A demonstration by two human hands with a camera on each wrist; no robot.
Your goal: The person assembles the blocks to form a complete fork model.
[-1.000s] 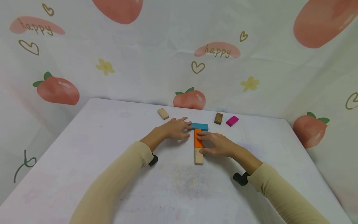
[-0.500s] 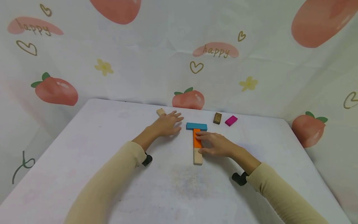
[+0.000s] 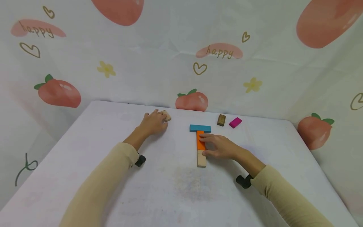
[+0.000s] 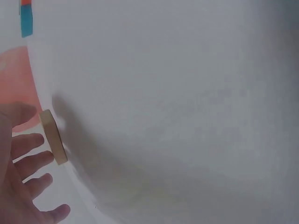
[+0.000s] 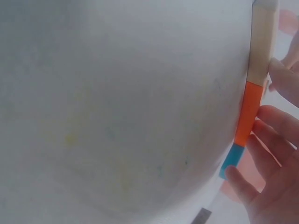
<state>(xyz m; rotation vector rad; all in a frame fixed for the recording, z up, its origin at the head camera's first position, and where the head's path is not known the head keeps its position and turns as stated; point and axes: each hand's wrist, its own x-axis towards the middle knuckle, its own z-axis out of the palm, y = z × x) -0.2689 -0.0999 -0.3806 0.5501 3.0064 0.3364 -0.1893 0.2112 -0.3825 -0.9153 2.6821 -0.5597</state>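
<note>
My left hand (image 3: 154, 123) is at a plain wooden block (image 3: 167, 116) near the back of the table. In the left wrist view its fingers are spread, with the thumb and fingertips close beside that block (image 4: 54, 137); whether they touch it I cannot tell. A blue block (image 3: 200, 128) lies crosswise at the top of an orange block (image 3: 201, 145), which is end to end with another plain wooden block (image 3: 201, 160), forming a T. My right hand (image 3: 221, 146) rests along the right side of this line, fingertips on the orange block and thumb at the plain one.
A dark brown block (image 3: 221, 120) and a pink block (image 3: 235, 122) lie behind the right hand. The white table (image 3: 158, 189) ends at a fruit-printed cloth backdrop (image 3: 158, 63).
My left hand has left the blue block and moved left to the loose plain wooden block. The right hand stays at the T of blocks.
</note>
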